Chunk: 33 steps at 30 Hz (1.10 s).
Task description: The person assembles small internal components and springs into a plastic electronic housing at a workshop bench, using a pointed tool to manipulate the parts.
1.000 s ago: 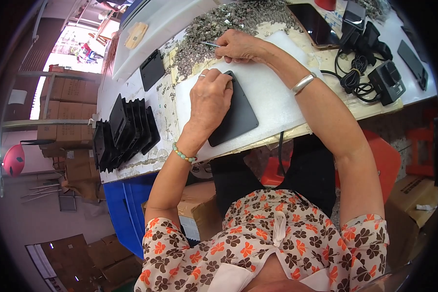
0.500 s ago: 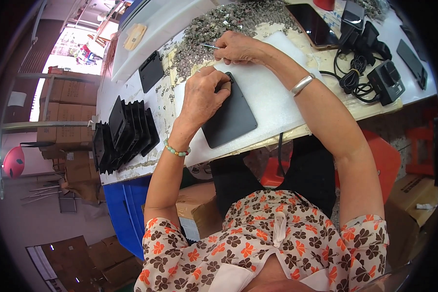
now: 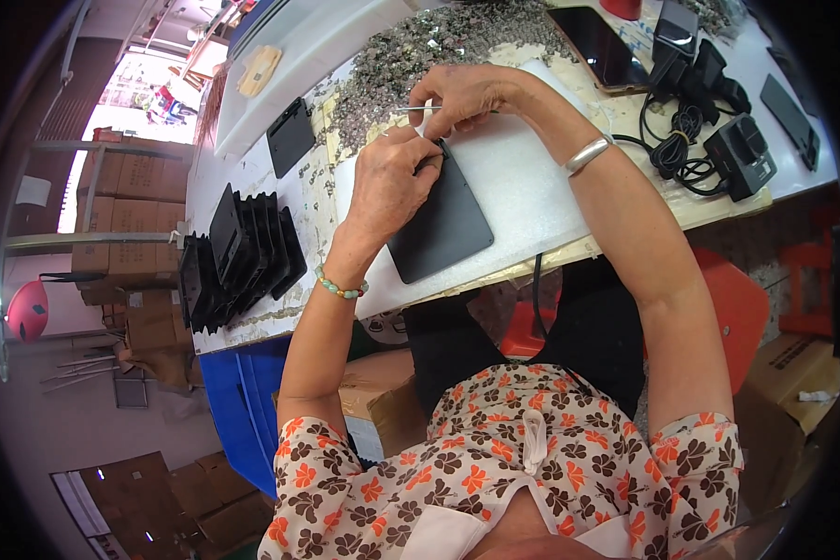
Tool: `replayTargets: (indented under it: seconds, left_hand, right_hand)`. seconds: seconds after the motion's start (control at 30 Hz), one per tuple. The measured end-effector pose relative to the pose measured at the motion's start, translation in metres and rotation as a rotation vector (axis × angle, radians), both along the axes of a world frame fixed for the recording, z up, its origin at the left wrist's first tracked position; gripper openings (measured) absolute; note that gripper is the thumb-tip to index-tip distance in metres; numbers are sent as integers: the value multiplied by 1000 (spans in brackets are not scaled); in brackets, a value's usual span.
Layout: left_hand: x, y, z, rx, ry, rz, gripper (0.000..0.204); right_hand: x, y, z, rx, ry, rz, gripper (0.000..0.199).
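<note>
A flat dark grey panel with rounded corners lies on a white foam sheet in front of me. My left hand rests over the panel's far left part, thumb and fingers pinched together near its far edge. What they pinch, if anything, is hidden. Just beyond, my right hand is closed on a thin metal tool, whose tip points left above a spread of small metal parts. The right fingers come close to the left fingertips.
Several black trays or housings stand in a row at the left, near another dark panel. A phone, coiled black cables and a black adapter lie at the right. A blue bin stands below the table edge.
My right hand has turned and shifted slightly nearer and to the right, and the tool has come closer to my left fingers. My left hand and the panel have hardly moved.
</note>
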State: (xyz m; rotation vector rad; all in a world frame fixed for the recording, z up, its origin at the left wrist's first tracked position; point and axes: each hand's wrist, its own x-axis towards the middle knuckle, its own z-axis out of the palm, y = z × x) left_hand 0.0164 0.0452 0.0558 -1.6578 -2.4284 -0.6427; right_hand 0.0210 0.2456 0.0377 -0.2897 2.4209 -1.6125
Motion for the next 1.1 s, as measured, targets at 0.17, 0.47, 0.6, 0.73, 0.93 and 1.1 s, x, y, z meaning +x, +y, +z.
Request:
replayTargets:
  seconds: [0.17,0.47,0.6,0.73,0.93,1.1]
  left_hand:
    - [1,1,-2,37,68,-21,11]
    - [13,-5,-3,-103,288,-54,19]
    - [23,-7,-5,-99,287,-36,23]
    - [22,-13,-15,27,233,-20,27]
    - [22,-10,-22,115,229,7,29]
    - [26,0,-23,177,195,-5,32]
  right_hand:
    - [-1,1,1,112,24,32,38]
    - [-4,-4,-1,211,47,58,33]
    - [-5,-6,-2,285,57,74,31]
    - [-7,-6,-3,267,29,88,30]
    - [-3,3,4,200,35,176,37]
    - [-3,14,2,352,47,225,36]
